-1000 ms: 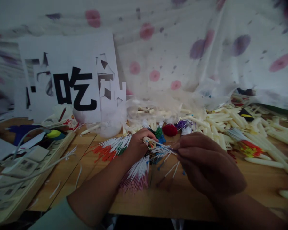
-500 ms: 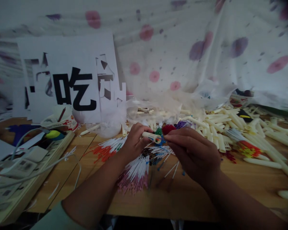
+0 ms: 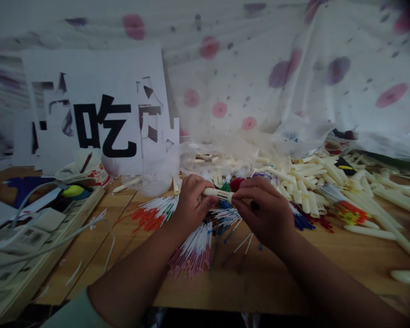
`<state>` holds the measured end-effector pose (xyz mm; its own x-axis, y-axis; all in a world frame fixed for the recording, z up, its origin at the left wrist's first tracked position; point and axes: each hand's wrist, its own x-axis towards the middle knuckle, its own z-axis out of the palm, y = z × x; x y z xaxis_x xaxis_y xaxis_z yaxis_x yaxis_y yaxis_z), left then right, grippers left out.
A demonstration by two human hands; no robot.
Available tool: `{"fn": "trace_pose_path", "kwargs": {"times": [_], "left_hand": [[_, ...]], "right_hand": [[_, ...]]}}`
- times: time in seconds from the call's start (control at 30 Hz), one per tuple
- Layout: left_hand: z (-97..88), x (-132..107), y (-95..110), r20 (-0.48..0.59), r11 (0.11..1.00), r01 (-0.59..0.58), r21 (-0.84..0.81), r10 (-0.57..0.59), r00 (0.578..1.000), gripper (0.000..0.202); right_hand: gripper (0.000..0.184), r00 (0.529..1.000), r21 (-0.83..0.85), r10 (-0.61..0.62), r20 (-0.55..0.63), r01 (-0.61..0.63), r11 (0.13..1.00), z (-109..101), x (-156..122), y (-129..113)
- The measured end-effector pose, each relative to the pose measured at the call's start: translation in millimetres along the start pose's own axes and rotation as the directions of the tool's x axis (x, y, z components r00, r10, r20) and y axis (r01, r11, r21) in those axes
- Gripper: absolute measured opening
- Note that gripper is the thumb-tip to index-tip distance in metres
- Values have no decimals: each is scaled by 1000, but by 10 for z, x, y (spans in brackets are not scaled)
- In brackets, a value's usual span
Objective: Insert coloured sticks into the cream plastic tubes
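left hand [image 3: 191, 202] grips cream tube [image 3: 218, 194] mid-surface; right hand [image 3: 264, 212] has closed in from lower down, now pinching tube's end; loose sticks left lying; coloured-tip sticks [image 3: 193, 250] near front edge of surface [image 3: 328, 269]; insertion seems underway

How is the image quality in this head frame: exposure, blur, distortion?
Head view: dim, the left hand and right hand underexposed; the spotted cloth behind is brighter; edges soft and smeared, lines bowed by the wide lens; corners darkened.
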<state>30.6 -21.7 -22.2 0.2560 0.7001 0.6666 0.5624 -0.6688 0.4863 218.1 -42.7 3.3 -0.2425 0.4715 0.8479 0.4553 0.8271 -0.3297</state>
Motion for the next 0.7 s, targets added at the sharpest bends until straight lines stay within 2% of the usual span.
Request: {"fn": "trace_pose_path", "kwargs": {"times": [0.13, 0.3, 0.47, 0.53, 0.6, 0.67, 0.7], "left_hand": [[13, -2, -6, -15, 1000, 6, 16, -6, 1000, 47], [10, 10, 25, -61, 996, 29, 90, -23, 998, 50], [0, 22, -21, -67, 998, 46, 52, -42, 997, 49], [11, 24, -69, -25, 996, 81, -24, -81, 996, 51], [33, 23, -108, 48, 979, 150, -136, -145, 988, 52], [58, 21, -117, 174, 931, 268, -250, -229, 958, 49], [68, 22, -105, 247, 897, 335, -287, -269, 931, 46]], "right_hand": [[8, 999, 42, 45, 10, -45, 998, 26, 3, 32], [7, 986, 136, 169, 5, -168, 976, 90, -26, 16], [14, 950, 334, 299, 87, -310, 890, 123, -45, 52], [15, 947, 378, 315, 64, -315, 871, 15, 2, 153], [13, 935, 376, 346, -78, -294, 879, -197, 42, 293], [11, 907, 295, 378, -186, -315, 902, -471, 13, 427], [10, 918, 207, 369, -145, -336, 919, -606, -42, 475]]}}
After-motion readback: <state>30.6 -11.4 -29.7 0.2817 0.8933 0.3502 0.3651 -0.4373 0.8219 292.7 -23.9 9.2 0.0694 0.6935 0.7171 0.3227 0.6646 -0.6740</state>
